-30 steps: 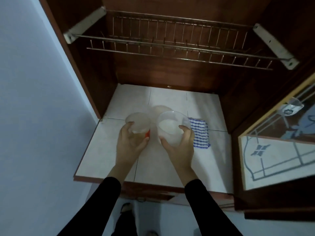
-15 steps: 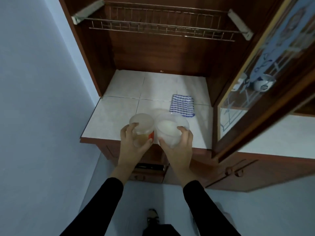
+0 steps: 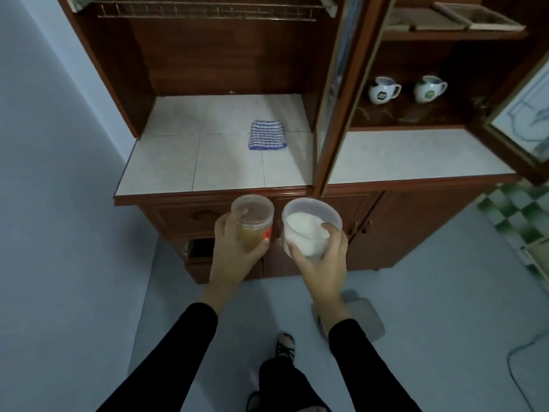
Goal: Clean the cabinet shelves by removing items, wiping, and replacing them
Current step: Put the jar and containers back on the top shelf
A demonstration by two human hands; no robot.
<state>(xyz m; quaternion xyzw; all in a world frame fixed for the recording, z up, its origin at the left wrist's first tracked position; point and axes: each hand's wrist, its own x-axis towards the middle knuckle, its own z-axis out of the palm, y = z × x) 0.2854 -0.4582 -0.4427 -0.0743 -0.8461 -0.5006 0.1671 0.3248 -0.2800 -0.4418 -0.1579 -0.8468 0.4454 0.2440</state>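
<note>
My left hand (image 3: 233, 254) grips a clear lidded jar (image 3: 253, 218) with brownish contents and a red label. My right hand (image 3: 322, 261) grips a clear plastic tub (image 3: 309, 224) filled with white powder. Both containers hang in the air in front of the cabinet's lower drawers, below the tiled shelf (image 3: 178, 162). A folded blue-and-white striped cloth (image 3: 267, 135) lies on that shelf toward its right side.
A wire rack (image 3: 208, 10) hangs above the shelf. An open glass door (image 3: 335, 93) stands edge-on to its right. Two white mugs (image 3: 383, 90) sit in the right compartment above a white counter (image 3: 416, 156). A grey stool (image 3: 359, 316) stands on the floor by my feet.
Both hands have lifted the two containers off the tiled shelf and drawn them back and down, past the shelf's front edge. I have stepped back, so more of the cabinet shows.
</note>
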